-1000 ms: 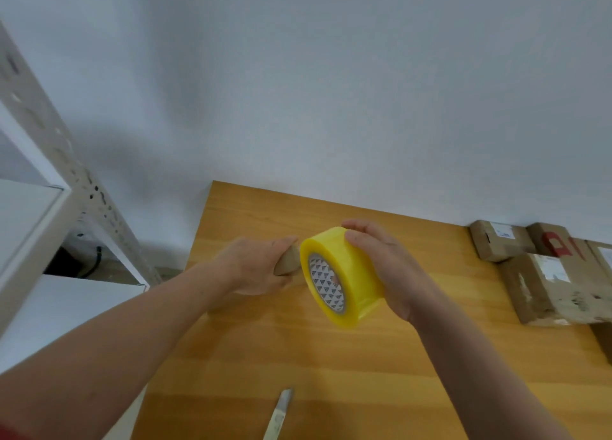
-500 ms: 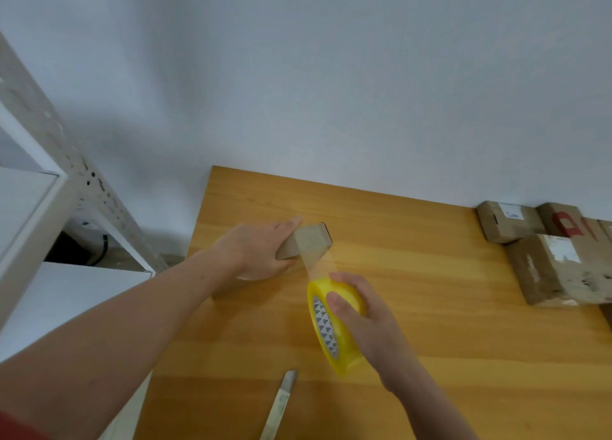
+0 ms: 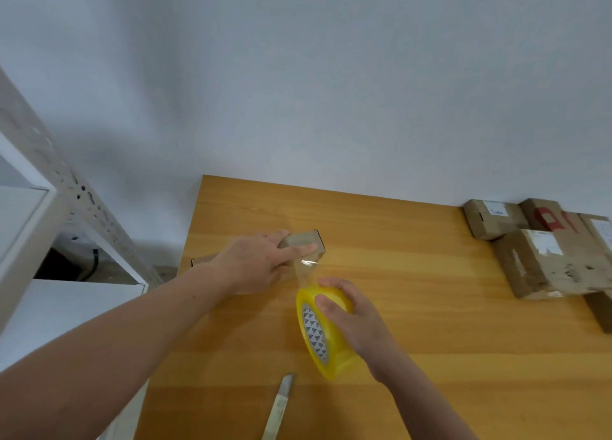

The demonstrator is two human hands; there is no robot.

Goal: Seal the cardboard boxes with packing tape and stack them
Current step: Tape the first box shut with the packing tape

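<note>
Large red marks on brown cardboard box (image 3: pixel 546 217), far right: cut off, unreadable. White shipping labels (image 3: pixel 495 207) on neighbouring boxes: print too small.

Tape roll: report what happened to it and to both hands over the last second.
The right hand pulled the yellow tape roll away from the small box, toward the person and down, drawing out a clear tape strip between box and roll. The left hand slid its fingers further along the box, pressing on it. Unchanged: the box's place, the knife on the table, the boxes at the right.
</note>
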